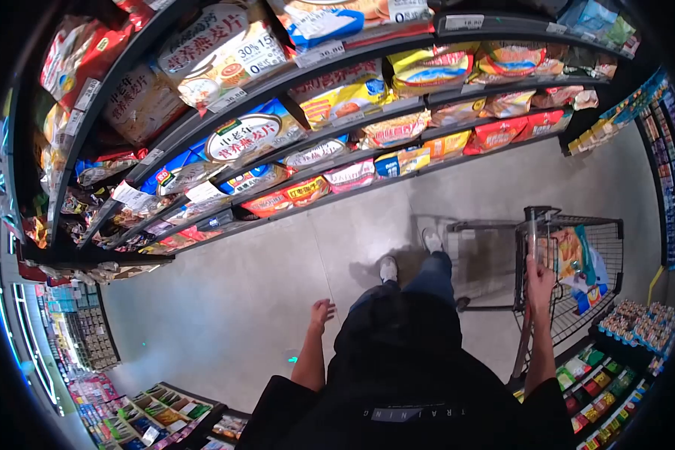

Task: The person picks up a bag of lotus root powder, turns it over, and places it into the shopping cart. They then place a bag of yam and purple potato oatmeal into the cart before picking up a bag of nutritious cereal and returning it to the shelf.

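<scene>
1. Grey polished floor (277,247) runs down a supermarket aisle, seen through a strongly curved lens that bends everything toward the edges.
2. Tall dark shelving (195,124) fills the upper left, packed with large bags of oatmeal and cereal (232,45) in white, blue, yellow and red, with price tags clipped along the shelf fronts. More small packaged goods (615,375) line the lower right edge, and another display sits at the lower left.
3. Next in size is the person, dressed in a dark top and jeans, with pale shoes (432,240) planted on the floor just left of the cart.
4. A black wire shopping cart (600,247) stands at the right, close beside the person's legs. Inside it lie a few packets (574,255), one orange and one blue; what they are cannot be read.
5. The right hand (538,279) is up at the near end of the cart, fingers curled about its handle bar (534,225); how tightly they close I cannot tell.
6. The left hand (322,310) hangs free at the side, fingers loosely spread, holding nothing and well apart from the shelves.
7. Risks, as I judge them: steered by one hand only, the cart could swing wide and clip the low display at the right. The shoes are near the wheels, so a quick pull could roll a wheel onto a foot. Bags on the upper shelves lean outward, and a careless one-handed reach could bring neighbouring ones down.
</scene>
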### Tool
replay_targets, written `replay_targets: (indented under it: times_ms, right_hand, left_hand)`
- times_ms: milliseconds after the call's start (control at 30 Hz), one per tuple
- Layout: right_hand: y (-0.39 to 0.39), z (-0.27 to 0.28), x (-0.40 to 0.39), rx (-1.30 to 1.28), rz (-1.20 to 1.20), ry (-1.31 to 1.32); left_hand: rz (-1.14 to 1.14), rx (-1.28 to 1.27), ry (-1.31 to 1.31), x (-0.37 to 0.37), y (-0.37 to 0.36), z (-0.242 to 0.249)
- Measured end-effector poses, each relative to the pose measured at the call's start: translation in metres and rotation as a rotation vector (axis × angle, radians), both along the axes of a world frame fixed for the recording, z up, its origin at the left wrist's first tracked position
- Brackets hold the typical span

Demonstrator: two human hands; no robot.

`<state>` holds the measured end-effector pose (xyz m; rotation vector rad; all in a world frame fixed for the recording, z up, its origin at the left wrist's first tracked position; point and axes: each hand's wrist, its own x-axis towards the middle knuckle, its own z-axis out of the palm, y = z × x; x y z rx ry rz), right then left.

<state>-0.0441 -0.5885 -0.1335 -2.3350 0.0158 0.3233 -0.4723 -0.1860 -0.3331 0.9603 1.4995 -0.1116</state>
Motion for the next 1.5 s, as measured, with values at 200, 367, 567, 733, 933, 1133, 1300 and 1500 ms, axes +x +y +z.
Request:
replay_targets:
  times_ms: [200, 367, 567, 733, 933, 1133, 1300, 1500]
  right_hand:
    - [0.015, 0.006, -0.036, 0.11, -0.005, 0.064]
    - [0.029, 0.012, -0.056, 0.211, -0.06, 0.156]
    - [0.037, 0.013, -0.066, 0.223, -0.069, 0.144]
    - [0.036, 0.013, -0.074, 0.174, -0.04, 0.093]
    - [0.041, 0.013, -0.083, 0.162, -0.042, 0.097]
    - [0.04, 0.008, -0.087, 0.192, -0.028, 0.067]
    - [0.039, 0.007, -0.088, 0.209, -0.01, 0.079]
    - [0.042, 0.011, -0.087, 0.186, -0.019, 0.078]
  left_hand:
    - [0.083, -0.07, -0.04, -0.031, -0.029, -0.02]
    - [0.097, -0.08, -0.065, -0.034, -0.051, -0.021]
    - [0.081, -0.115, -0.065, -0.025, -0.04, -0.025]
    - [0.104, -0.089, -0.109, -0.015, -0.013, -0.035]
    - [0.116, -0.011, -0.146, -0.011, 0.007, -0.021]
    - [0.131, -0.09, -0.052, -0.031, -0.005, -0.032]
    - [0.137, -0.126, -0.039, -0.051, -0.027, -0.029]
    - [0.112, -0.138, -0.032, -0.058, -0.037, -0.041]
